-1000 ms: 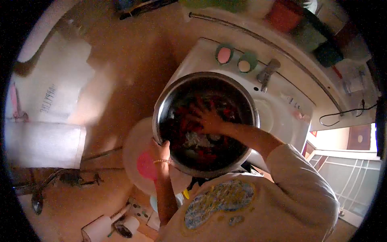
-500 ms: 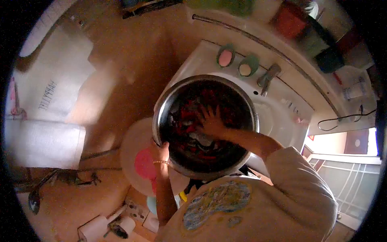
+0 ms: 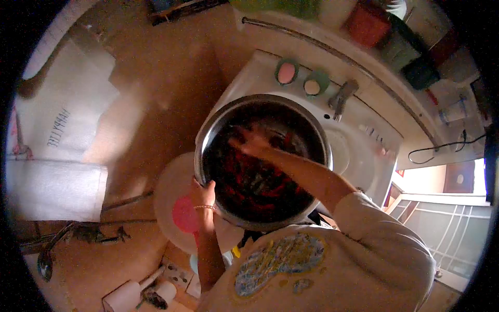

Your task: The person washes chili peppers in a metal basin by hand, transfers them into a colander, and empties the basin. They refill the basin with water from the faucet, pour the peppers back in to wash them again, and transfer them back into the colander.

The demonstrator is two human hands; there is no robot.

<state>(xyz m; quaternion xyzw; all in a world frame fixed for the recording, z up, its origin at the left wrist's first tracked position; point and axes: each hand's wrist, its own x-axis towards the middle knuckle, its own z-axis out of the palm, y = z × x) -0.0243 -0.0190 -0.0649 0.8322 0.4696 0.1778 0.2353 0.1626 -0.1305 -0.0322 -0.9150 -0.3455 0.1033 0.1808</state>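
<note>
A large round metal basin (image 3: 326, 151) rests over the white sink, with dark and red pieces (image 3: 260, 190) inside it. My left hand (image 3: 204, 193) grips the basin's lower left rim and wears a beaded bracelet on the wrist. Reaching in from the right, my right hand (image 3: 249, 141) is inside the basin, over its upper left part. Motion blurs its fingers, so whether they hold anything is unclear.
Behind the basin are a pink soap (image 3: 286, 73), a pale soap (image 3: 312, 87) and a faucet (image 3: 343, 99). A pink object (image 3: 185, 214) lies on a round pale surface at lower left. White towels (image 3: 57, 190) hang at far left.
My right hand has moved left and slightly up inside the basin, and its spread fingers have become blurred. The pieces have shifted, baring some of the basin's upper right inside. My left hand stays on the rim.
</note>
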